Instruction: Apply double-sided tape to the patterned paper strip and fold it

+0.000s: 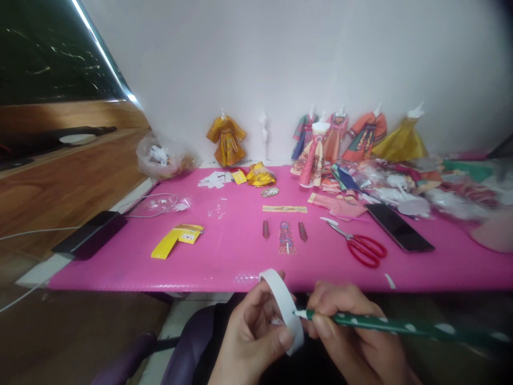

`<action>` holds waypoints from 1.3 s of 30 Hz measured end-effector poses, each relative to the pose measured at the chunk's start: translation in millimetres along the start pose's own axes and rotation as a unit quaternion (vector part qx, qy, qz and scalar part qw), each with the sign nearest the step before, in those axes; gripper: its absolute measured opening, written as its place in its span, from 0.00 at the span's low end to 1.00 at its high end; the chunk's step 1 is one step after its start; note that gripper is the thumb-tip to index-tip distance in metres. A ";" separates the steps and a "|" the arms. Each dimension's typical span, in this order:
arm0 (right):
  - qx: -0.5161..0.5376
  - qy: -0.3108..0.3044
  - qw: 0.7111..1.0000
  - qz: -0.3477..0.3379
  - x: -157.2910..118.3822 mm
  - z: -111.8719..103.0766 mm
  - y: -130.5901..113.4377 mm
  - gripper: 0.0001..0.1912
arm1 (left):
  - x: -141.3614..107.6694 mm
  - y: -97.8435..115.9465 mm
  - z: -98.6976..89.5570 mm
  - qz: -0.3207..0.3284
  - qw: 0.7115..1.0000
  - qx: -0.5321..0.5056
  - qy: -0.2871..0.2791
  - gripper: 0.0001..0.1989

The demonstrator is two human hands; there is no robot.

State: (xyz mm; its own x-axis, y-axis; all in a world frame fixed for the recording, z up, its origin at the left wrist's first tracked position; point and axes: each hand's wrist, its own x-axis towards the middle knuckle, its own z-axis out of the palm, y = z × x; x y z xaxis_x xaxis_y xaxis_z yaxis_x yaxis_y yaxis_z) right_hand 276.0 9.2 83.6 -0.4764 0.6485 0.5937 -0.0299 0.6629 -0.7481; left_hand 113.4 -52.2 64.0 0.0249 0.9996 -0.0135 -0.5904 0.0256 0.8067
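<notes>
My left hand (256, 331) grips a curved white strip (282, 297), its thumb on the lower end and its fingers behind the band. In my right hand (348, 326) is a green felt-tip pen with white dots (385, 323), held in a writing grip. The pen's tip meets or almost meets the outer face of the strip; I cannot tell which. Both hands are in front of the table's near edge. Beyond them on the pink table cover (236, 240) lie small patterned cut-outs, among them a dress-shaped piece (286, 238) and a long narrow band (284, 209).
Red-handled scissors (364, 250) and a black phone (398, 227) lie to the right. Yellow pieces (176, 239) and a black device with a cable (90, 235) are at left. Several small dressed figures, one in a golden robe (226, 139), stand along the wall; fabric and plastic bags (404, 187) pile up at right.
</notes>
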 end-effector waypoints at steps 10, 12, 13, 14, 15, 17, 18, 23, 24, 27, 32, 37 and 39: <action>0.002 0.010 1.000 0.008 -0.3 0.7 -0.2 0.07 | -0.7 0.9 2.1 -0.009 1.000 0.002 0.003 0.22; 0.003 0.011 1.000 0.011 -0.5 1.0 -0.8 0.06 | -0.5 0.9 1.6 -0.012 1.000 0.002 -0.005 0.21; 0.003 0.011 1.000 0.013 -0.4 1.0 -1.2 0.06 | -0.4 0.7 1.4 -0.012 1.000 0.001 -0.007 0.20; 0.002 0.012 1.000 0.014 -0.2 0.9 -1.4 0.06 | -0.4 0.4 1.3 -0.012 1.000 0.000 -0.005 0.20; 0.000 0.011 1.000 0.014 0.2 0.8 -1.7 0.07 | -0.3 0.0 1.3 -0.013 1.000 0.001 -0.001 0.20; -0.003 0.008 1.000 0.006 1.0 0.5 -1.9 0.07 | -0.1 -0.8 1.2 -0.011 1.000 0.001 0.006 0.19; -0.003 0.005 1.000 0.004 1.3 0.2 -2.0 0.07 | -0.1 -0.9 1.1 -0.010 1.000 0.001 0.009 0.19; 0.000 -0.004 1.000 0.027 -0.7 -1.0 -2.8 0.07 | -1.5 0.2 0.2 -0.009 1.000 -0.005 0.002 0.18; 0.004 -0.003 1.000 0.029 -1.6 -1.1 -3.0 0.07 | -1.9 0.7 0.3 -0.009 1.000 -0.006 0.000 0.18; 0.019 0.004 0.999 0.037 -4.1 -0.8 -3.6 0.06 | -2.7 1.8 1.4 -0.014 1.000 -0.002 0.004 0.18; 0.001 -0.003 0.999 0.047 -6.9 -1.5 -4.1 0.05 | -1.4 2.6 2.7 -0.012 1.000 0.005 0.014 0.19; -0.002 -0.013 0.999 0.050 -5.8 -3.5 -3.2 0.05 | -0.4 5.2 4.2 -0.009 1.000 0.000 0.014 0.18; -0.003 -0.013 0.999 0.048 -5.3 -3.8 -2.5 0.06 | -0.2 5.9 5.4 -0.011 1.000 0.000 0.012 0.18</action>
State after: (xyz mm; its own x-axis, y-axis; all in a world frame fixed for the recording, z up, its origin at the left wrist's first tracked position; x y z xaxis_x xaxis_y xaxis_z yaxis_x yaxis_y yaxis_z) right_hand 282.0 5.6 83.4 -0.4987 0.7000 0.5112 0.0217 0.5997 -0.7999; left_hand 114.3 -52.3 72.0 0.0192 0.9988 -0.0449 -0.5898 0.0476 0.8061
